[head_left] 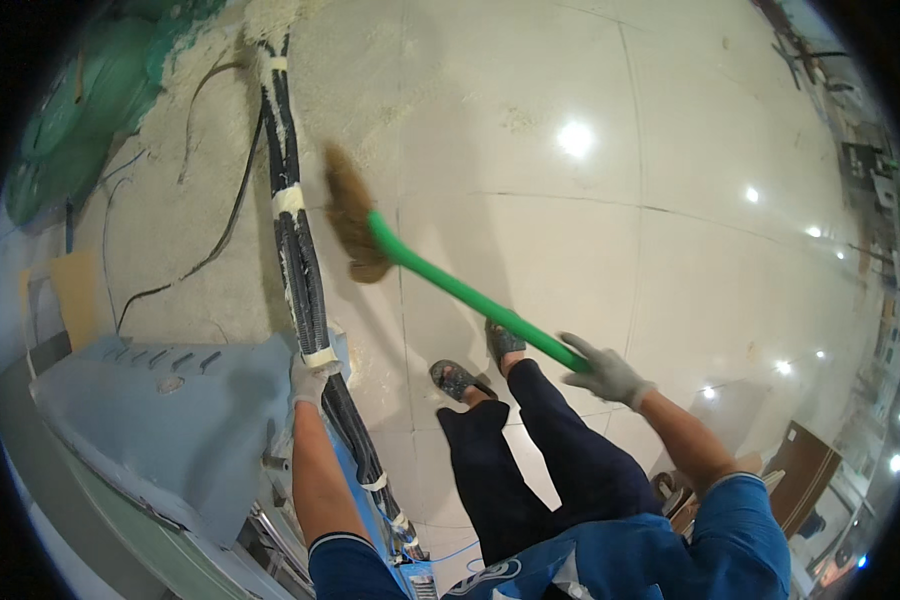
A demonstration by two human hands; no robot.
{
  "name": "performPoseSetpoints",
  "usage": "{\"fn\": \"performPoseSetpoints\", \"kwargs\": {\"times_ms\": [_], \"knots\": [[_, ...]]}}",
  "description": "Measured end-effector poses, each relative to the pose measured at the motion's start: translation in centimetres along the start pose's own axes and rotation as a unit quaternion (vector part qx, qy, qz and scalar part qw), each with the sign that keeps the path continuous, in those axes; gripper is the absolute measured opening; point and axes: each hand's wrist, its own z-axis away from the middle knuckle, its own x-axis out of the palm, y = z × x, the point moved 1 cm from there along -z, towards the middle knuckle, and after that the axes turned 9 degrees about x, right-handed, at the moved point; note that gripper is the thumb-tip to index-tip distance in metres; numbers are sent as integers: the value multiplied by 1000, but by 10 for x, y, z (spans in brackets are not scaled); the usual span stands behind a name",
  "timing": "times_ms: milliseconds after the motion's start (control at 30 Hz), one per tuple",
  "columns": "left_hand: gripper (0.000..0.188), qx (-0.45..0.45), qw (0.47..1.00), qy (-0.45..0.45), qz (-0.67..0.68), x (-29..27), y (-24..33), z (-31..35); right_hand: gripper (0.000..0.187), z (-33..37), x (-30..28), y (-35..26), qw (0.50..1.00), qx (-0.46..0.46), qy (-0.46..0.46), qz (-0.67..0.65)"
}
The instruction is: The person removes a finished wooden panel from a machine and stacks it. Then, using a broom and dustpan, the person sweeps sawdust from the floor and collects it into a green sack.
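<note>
Right of the black cable bundle (298,255), the right hand (608,374) clamps a green-handled broom (455,289). The left hand (310,383) touches the bundle; I cannot tell whether it grips. Left of the bundle, green plastic bags (85,120) bulge, contents unclear.

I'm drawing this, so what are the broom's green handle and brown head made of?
The green handle looks like smooth plastic or coated metal: it's evenly coloured. The brown head might be plant fibre or bristle: matte and rough-edged, but blurry.
</note>
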Motion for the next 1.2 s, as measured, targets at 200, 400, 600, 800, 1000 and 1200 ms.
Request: {"fn": "performPoseSetpoints", "kwargs": {"times_ms": [200, 400, 600, 800, 1000, 1200], "knots": [[65, 4, 994, -25, 104, -1, -6, -2, 62, 100, -45, 41, 938, 218, 108, -248], [78, -13, 991, -31, 132, -4, -12, -6, 62, -31, -84, 2, 873, 215, 147, -412], [69, -38, 989, -7, 146, -7, 8, -5, 60, -146, -19, -185, 962, 178, -36, -206], [74, -89, 989, -8, 122, -10, 22, -2, 65, -264, 23, -327, 993, -27, -85, -77], [84, -115, 965, -12, 236, -3, 3, -9, 61, -134, -32, -195, 996, 9, 82, 19], [84, -131, 976, -39, 168, 1, -24, -14, 61, -52, -104, -170, 944, 169, 124, -255]]}}
